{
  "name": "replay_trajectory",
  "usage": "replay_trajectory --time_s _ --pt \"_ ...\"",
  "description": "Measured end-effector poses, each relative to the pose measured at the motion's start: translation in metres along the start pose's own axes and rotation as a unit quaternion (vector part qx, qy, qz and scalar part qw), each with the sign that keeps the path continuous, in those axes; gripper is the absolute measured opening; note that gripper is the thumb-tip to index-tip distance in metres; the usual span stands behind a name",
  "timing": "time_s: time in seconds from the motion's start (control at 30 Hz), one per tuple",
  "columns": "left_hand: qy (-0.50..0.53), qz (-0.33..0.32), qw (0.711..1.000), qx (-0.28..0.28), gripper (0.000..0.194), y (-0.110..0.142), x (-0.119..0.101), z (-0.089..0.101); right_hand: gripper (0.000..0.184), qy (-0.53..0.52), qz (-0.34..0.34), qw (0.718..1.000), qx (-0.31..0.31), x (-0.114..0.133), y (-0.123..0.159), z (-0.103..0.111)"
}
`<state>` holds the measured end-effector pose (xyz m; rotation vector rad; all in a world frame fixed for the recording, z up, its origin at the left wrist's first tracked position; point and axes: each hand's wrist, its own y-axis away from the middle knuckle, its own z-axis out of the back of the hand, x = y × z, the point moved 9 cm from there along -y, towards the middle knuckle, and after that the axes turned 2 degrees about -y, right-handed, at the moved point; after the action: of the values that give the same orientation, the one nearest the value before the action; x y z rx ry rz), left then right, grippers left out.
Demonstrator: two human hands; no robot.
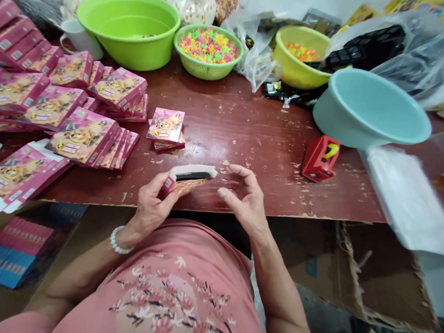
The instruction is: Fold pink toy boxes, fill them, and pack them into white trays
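Observation:
My left hand [153, 200] grips a small pink printed box [185, 185] at the table's front edge. The box's end is open with its white flap up, and something black shows inside. Just right of the box, my right hand [244, 198] is held with fingers apart and curved, holding nothing. Beyond the box lie two closed boxes, one on the other, the upper pink box [167, 124] with a cartoon picture. To the left, stacks of the same pink boxes [83, 135] cover the table, and one flattened open carton [18, 175] overhangs the edge.
Along the back stand a large green basin [154, 50], a green basket [206, 72] of small colourful pieces, a yellow bowl [300, 75] and a blue basin [347, 117]. A red tape dispenser [319, 160] and white plastic bags [406, 194] lie right. Below is a cardboard box [392, 280].

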<state>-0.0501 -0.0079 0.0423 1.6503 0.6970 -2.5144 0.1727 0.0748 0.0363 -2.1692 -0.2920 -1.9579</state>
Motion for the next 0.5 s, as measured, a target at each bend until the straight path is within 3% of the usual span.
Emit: replay_trajectory --time_s 0.07,0.13,0.23,0.37,0.5 --pt "0.142 0.114 0.983 0.007 0.031 0.010 0.018 -0.007 0.061 -0.009 -0.018 0.999 0.026 -0.010 0.009 -0.010" --pt "0.251 0.165 0.954 0.018 0.046 0.021 0.028 -0.017 0.057 -0.054 -0.046 0.997 0.032 -0.026 0.019 -0.020" --pt "0.266 0.142 0.953 -0.006 0.062 0.035 0.033 -0.017 0.047 -0.087 -0.049 0.995 0.002 -0.045 0.032 -0.027" --pt "0.212 0.079 0.974 -0.018 0.057 0.052 0.033 -0.011 0.032 -0.043 -0.038 0.998 0.028 -0.058 0.047 -0.036" --pt "0.172 0.056 0.983 -0.001 0.055 0.063 0.037 -0.009 0.040 0.029 -0.018 0.998 0.045 -0.061 0.054 -0.032"
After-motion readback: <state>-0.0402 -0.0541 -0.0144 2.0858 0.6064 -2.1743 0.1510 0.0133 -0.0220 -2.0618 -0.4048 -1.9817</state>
